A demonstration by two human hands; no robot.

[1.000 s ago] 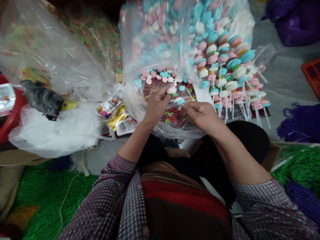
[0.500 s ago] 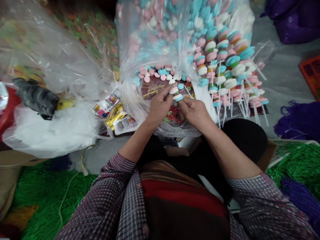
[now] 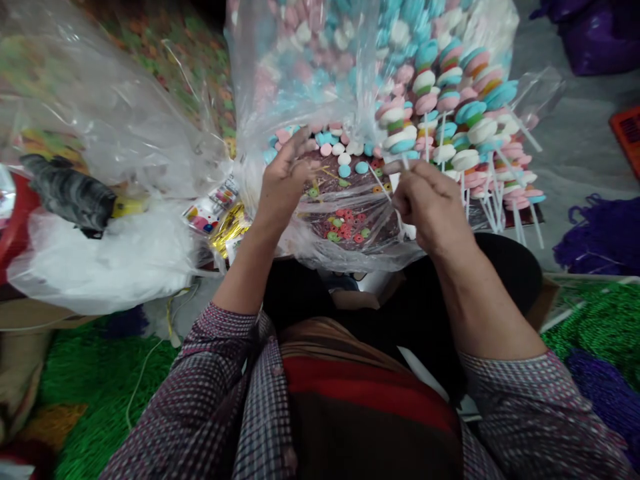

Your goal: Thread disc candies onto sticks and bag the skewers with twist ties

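Note:
My right hand [image 3: 433,203] is closed around the white stick of a marshmallow skewer [image 3: 401,137]. Pink, white and blue marshmallow discs with green pieces between them are threaded on its upper end, which stands in front of other skewers. My left hand [image 3: 286,177] holds nothing, its fingers spread at the left side of a dark work surface [image 3: 325,200] covered with clear plastic. Just past its fingertips lie loose marshmallow discs [image 3: 345,148]. Small red and green gummy rings [image 3: 346,225] are heaped nearer to me, and a loose white stick [image 3: 380,183] lies between the hands.
Finished skewers [image 3: 467,133] stack up on the right. A large clear bag of marshmallows [image 3: 310,60] stands behind. To the left are a bag of coloured rings [image 3: 200,87], gold twist ties [image 3: 230,230], printed packets [image 3: 200,217] and a white plastic bag [image 3: 105,267].
The right hand has carried the skewer up and right toward the stacked ones. My left hand has let go of it and moved left, with its fingers opening.

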